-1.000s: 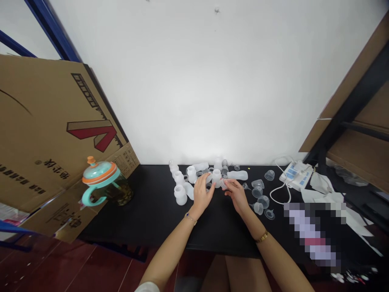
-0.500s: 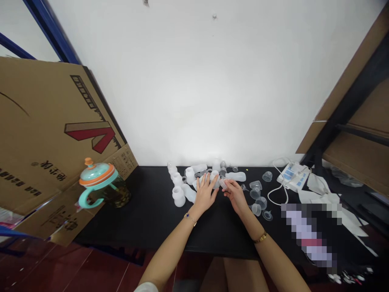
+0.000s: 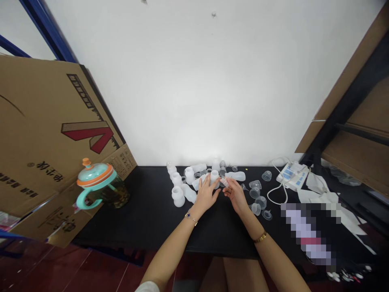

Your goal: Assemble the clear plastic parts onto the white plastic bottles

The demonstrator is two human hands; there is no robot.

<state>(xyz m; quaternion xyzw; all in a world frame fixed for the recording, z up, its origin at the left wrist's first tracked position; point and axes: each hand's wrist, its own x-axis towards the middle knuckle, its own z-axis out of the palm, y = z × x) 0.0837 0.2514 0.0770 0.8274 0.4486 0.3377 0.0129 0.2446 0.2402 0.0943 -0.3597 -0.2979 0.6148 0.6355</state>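
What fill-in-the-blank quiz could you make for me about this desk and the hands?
The table is ____ in colour.
The glass jug on the left has a teal lid with an ____ rim.
The cardboard box shows a big ____ mark.
The left hand and right hand each have a ____ at the wrist.
Missing words: black; orange; red; bracelet.

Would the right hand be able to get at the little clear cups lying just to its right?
Probably yes: the clear cups lie on the black table beside the right hand, nothing between, though it pinches a small clear piece.
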